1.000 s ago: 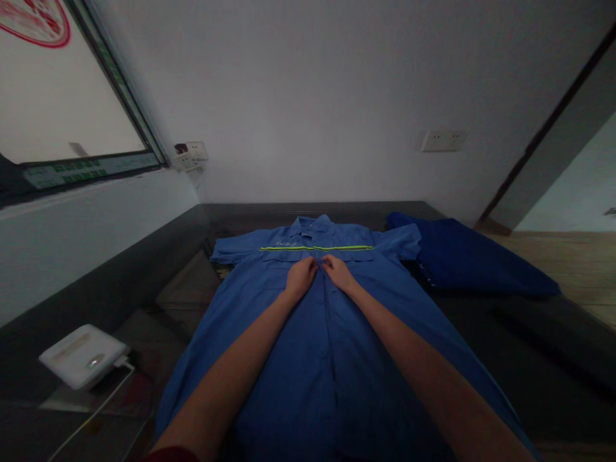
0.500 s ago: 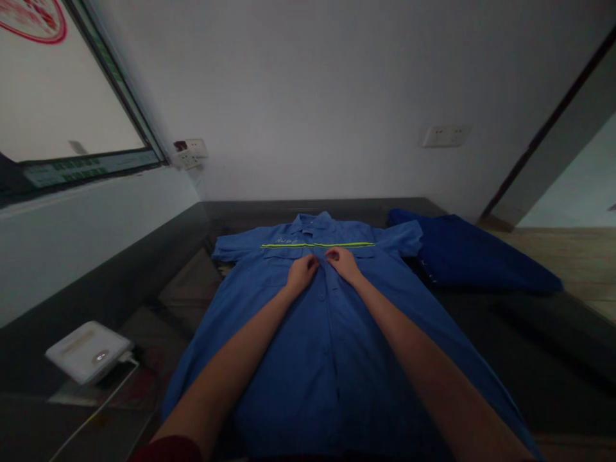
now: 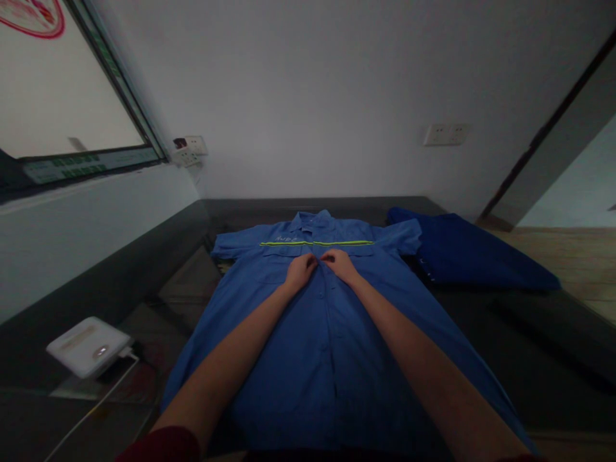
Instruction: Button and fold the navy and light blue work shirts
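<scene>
A blue short-sleeved work shirt (image 3: 293, 353) lies face up with its collar toward the wall and a yellow-green stripe across the chest. At its front placket, just below the stripe, my left hand (image 3: 301, 269) pinches one front edge. Close beside it, my right hand (image 3: 338, 264) pinches the other edge, and the fingertips of both nearly meet. Any button between the fingers is too small to make out. Below the hands the placket hangs partly apart, with small buttons along it.
Folded darker blue cloth (image 3: 471, 253) lies right of the shirt on the dark table (image 3: 539, 346). A white box-like device (image 3: 89, 346) with a white cable stands at the left. Wall sockets (image 3: 446, 134) are on the wall behind, and a window frame is at upper left.
My right hand has moved slightly left, bringing the two hands and the shirt's front edges closer together. The shirt otherwise lies as before.
</scene>
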`<action>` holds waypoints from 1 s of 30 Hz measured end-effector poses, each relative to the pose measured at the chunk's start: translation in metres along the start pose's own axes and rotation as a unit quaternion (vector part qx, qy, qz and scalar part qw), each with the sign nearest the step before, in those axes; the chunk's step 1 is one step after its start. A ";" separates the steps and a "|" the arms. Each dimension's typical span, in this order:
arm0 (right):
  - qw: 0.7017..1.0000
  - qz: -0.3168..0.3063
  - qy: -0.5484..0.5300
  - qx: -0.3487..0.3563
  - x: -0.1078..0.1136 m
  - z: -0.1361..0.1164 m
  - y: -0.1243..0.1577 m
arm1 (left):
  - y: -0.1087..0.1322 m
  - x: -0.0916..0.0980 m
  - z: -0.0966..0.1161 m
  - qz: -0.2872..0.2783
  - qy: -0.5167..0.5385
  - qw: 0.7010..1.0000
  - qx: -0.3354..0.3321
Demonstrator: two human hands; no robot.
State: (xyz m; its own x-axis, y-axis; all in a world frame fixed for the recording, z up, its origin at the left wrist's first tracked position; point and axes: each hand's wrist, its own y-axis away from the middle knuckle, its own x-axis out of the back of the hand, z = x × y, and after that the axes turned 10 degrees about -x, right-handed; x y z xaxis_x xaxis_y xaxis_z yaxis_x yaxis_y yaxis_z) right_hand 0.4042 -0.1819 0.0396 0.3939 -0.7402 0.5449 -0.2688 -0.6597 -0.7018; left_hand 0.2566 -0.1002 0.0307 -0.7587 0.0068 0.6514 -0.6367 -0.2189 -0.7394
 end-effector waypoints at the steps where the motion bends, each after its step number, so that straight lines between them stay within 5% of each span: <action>1: 1.000 0.001 0.002 0.002 0.000 0.000 0.000 | 0.000 0.000 0.001 -0.002 -0.001 1.000 0.000; 13: 0.999 0.008 0.050 0.005 -0.003 -0.003 0.003 | -0.014 0.006 0.002 -0.047 -0.014 0.996 0.073; 21: 0.998 0.025 0.054 -0.004 -0.005 -0.008 0.009 | -0.011 -0.009 0.004 -0.004 -0.041 0.991 0.124; 30: 0.999 0.041 -0.027 -0.003 -0.003 -0.002 0.005 | -0.010 -0.001 0.005 0.003 -0.027 0.992 0.127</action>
State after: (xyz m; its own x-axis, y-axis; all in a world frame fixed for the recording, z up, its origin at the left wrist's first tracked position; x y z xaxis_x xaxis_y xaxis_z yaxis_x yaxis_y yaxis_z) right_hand 0.4001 -0.1832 0.0357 0.4165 -0.7840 0.4603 -0.3070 -0.5979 -0.7405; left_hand 0.2644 -0.1032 0.0387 -0.7496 -0.0464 0.6603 -0.5716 -0.4577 -0.6811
